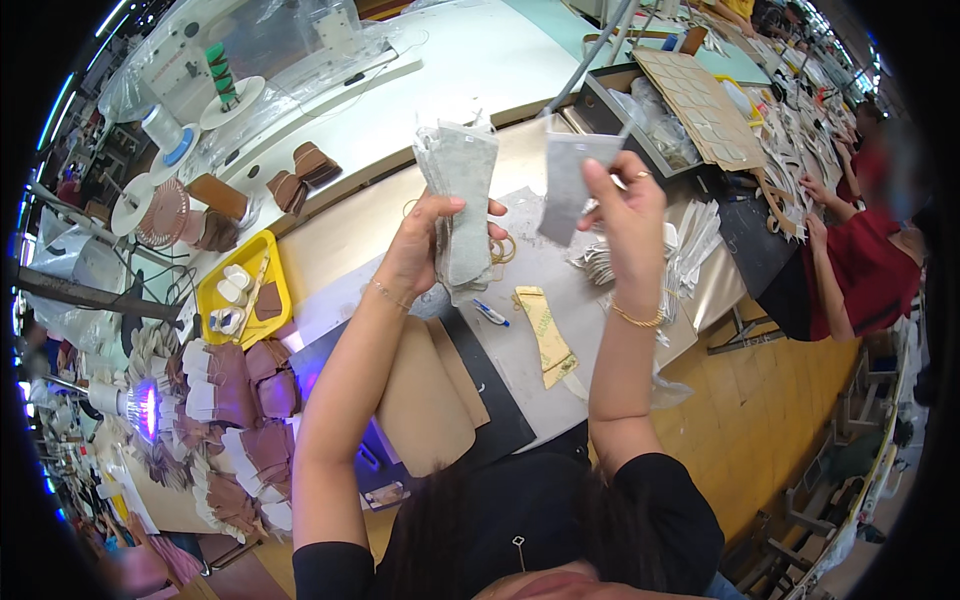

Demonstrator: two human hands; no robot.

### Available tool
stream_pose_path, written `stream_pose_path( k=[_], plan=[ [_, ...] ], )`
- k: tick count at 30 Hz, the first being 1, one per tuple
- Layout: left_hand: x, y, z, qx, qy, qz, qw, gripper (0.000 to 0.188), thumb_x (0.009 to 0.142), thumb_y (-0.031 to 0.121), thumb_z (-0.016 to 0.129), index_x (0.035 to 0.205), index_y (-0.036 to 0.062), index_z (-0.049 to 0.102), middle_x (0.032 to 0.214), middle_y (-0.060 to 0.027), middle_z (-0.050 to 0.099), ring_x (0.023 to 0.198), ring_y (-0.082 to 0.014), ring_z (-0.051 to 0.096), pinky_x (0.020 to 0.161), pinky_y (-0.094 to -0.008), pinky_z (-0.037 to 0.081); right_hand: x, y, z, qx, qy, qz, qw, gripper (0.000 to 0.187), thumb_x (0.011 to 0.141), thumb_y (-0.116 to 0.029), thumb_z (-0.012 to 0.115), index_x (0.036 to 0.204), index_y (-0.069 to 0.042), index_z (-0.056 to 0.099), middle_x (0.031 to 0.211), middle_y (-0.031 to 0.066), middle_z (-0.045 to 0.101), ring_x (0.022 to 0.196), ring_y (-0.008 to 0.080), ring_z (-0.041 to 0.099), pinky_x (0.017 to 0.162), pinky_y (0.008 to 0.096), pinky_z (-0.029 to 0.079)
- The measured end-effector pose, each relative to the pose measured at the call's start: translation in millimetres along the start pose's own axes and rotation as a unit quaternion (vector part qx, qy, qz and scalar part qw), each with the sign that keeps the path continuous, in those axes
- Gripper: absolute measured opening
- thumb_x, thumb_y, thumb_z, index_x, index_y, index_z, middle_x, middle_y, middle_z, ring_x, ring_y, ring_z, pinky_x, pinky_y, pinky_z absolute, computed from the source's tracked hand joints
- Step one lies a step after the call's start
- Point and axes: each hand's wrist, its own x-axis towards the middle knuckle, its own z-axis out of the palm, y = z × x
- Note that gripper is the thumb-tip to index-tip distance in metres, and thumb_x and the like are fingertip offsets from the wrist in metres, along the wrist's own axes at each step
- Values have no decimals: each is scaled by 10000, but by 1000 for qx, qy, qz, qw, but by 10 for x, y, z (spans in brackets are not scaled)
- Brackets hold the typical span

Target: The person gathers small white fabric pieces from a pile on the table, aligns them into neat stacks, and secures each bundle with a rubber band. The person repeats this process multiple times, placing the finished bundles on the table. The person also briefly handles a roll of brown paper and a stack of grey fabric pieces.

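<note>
Grey stack in the left hand, one grey piece in the right

The stack of grey pieces (465, 205) is held up over the desk (500, 355), the left hand (415, 240) wrapped around its side. Just beside it, the right hand (630, 205) pinches a single grey piece (568, 185) between thumb and fingers; stack and piece are apart. Tan rubber bands (504, 250) show just right of the stack.

Below the hands, a pen (491, 313) lies on the desk near a yellow patterned piece (545, 335). Bundled pale strips (697, 235) lie beyond the right wrist. Nearer the person's left forearm are brown sheets (420, 410), and farther left stands a yellow tray (248, 252) with small items inside. At the far right, a co-worker in a red top (868, 275) reaches toward more strips.
</note>
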Motion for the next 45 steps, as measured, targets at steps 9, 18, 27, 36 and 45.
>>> stream_pose_path(
  k=[9, 18, 27, 36, 45],
  plan=[
    [-68, -40, 51, -7, -33, -26, 999, 592, 839, 302, 556, 1334, 39, 366, 1117, -201, 580, 834, -271, 661, 787, -403, 549, -146, 51, 433, 88, -90, 68, 990, 214, 822, -138, 744, 846, -5, 579, 769, 55, 636, 593, 77, 599, 512, 202, 514],
    [-85, -24, 126, 19, -67, -33, 997, 585, 806, 306, 636, 1266, 10, 428, 1022, -160, 607, 759, -230, 659, 679, -343, 547, -77, 280, 438, -63, -52, 20, 997, 339, 784, -190, 786, 954, -7, 558, 777, 66, 621, 668, 77, 585, 548, 210, 457],
    [-143, -15, 168, 150, -124, -111, 975, 573, 745, 212, 658, 1220, -40, 461, 1024, -165, 609, 749, -225, 657, 699, -354, 557, 432, 67, 16, -35, -416, 117, 901, 817, 731, -253, 814, 1394, -31, 390, 1163, 145, 584, 1055, 189, 571, 877, 311, 489],
    [51, 100, -78, -92, -69, 5, 993, 667, 944, 520, 430, 1356, 0, 364, 1226, -272, 533, 1067, -420, 601, 904, -451, 534, 1319, 367, -198, 183, -275, 162, 930, 1008, 785, 9, 705, 1479, 19, -26, 1174, 161, 589, 947, 198, 644, 762, 375, 574],
    [111, 25, -159, -7, 105, 21, 994, 570, 947, 450, 496, 1305, 20, 391, 1233, -260, 525, 1075, -371, 602, 886, -419, 538, 1667, 1934, -338, -51, -66, 276, 957, 585, 802, -157, 740, 1263, 53, 447, 1085, 124, 605, 971, 231, 626, 845, 367, 569]
  ],
)
